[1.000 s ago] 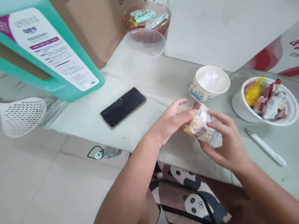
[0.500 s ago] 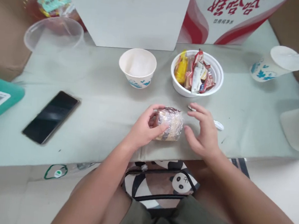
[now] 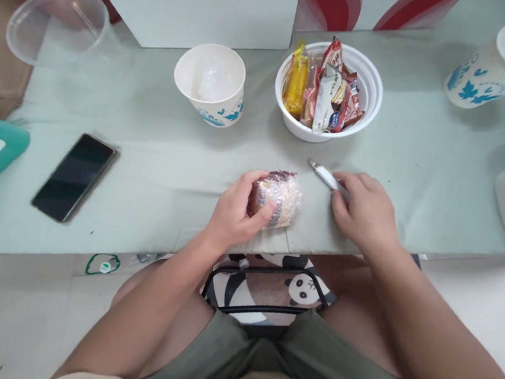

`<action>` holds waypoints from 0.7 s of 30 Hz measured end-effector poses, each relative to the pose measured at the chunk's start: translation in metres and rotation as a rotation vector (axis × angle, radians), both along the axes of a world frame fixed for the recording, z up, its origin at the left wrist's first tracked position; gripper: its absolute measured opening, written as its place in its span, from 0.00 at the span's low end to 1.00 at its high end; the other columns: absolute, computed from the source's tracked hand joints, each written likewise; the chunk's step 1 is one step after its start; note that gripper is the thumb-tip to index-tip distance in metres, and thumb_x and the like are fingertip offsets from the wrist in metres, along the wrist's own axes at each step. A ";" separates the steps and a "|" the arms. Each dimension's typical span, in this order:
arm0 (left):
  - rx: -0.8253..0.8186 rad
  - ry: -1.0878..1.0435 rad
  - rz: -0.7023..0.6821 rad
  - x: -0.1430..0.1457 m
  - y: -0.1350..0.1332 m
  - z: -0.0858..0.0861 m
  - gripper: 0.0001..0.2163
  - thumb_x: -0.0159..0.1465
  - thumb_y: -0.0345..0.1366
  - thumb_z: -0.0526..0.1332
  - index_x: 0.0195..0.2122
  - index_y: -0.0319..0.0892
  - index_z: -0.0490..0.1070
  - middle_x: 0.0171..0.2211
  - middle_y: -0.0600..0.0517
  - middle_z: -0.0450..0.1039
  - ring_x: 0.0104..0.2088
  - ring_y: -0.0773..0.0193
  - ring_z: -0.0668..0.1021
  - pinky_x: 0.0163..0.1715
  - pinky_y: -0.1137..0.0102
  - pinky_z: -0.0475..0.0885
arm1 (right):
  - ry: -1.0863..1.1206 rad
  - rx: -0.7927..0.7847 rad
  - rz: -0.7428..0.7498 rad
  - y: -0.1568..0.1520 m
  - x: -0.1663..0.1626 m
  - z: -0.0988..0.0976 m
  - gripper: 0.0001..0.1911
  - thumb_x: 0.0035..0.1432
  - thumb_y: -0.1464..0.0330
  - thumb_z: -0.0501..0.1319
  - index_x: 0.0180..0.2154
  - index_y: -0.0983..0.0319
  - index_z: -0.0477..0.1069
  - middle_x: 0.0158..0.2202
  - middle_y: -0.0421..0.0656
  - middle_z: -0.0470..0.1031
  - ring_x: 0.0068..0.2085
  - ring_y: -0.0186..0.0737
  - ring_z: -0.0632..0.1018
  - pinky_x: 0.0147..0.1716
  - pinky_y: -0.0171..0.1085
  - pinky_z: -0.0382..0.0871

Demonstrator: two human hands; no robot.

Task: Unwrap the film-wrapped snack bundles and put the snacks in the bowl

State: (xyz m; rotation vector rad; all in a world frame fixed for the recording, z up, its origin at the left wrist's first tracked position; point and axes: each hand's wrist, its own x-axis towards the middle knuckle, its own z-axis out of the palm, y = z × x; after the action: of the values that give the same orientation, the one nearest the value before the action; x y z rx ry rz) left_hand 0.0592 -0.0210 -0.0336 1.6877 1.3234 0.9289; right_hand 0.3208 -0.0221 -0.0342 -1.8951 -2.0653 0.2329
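The right hand point(image 3: 364, 209), open earlier, is now gripping the white metal-tipped tool point(image 3: 326, 176), so both hands are being occupied; the left hand point(image 3: 236, 212) is still clasping the plastic-wrapped bundle point(image 3: 284, 197), left of the tool, at the table's point(image 3: 154, 186) near side.

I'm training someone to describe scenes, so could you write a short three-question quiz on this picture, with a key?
1. True or false: the left hand holds the phone.
2. Which does the right hand touch: A) the paper cup, B) the white tool, C) the green container?
3. Fill in: the bowl holding the packets is ____ in colour.

Key: 1. False; it holds a clear-wrapped package. 2. B. 3. White.
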 end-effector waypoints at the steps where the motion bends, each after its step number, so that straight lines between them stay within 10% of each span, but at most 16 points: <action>1: 0.013 -0.004 0.005 0.000 0.000 -0.002 0.21 0.63 0.46 0.65 0.55 0.46 0.70 0.42 0.49 0.77 0.33 0.62 0.75 0.39 0.67 0.70 | 0.025 -0.014 -0.014 -0.002 -0.005 0.004 0.18 0.64 0.68 0.55 0.53 0.59 0.75 0.44 0.53 0.78 0.45 0.57 0.79 0.45 0.55 0.75; 11: -0.023 -0.249 0.076 0.001 -0.004 -0.012 0.26 0.62 0.47 0.70 0.58 0.48 0.67 0.52 0.46 0.74 0.42 0.59 0.78 0.49 0.63 0.71 | 1.155 -0.634 0.006 -0.033 -0.051 0.041 0.09 0.68 0.59 0.53 0.43 0.57 0.63 0.21 0.33 0.68 0.16 0.32 0.63 0.17 0.34 0.57; 21: 0.054 -0.249 0.063 0.003 -0.005 -0.009 0.19 0.66 0.47 0.66 0.57 0.49 0.72 0.51 0.46 0.77 0.39 0.61 0.78 0.45 0.66 0.73 | 1.260 -0.837 0.016 -0.037 -0.082 0.029 0.19 0.66 0.49 0.57 0.41 0.58 0.64 0.19 0.32 0.70 0.14 0.29 0.64 0.15 0.29 0.54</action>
State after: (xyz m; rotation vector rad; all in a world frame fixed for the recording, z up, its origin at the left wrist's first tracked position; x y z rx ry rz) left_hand 0.0621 -0.0262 -0.0428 1.5202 1.1984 1.1803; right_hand 0.2390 -0.0593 -0.0057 -1.3232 -1.0915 1.9187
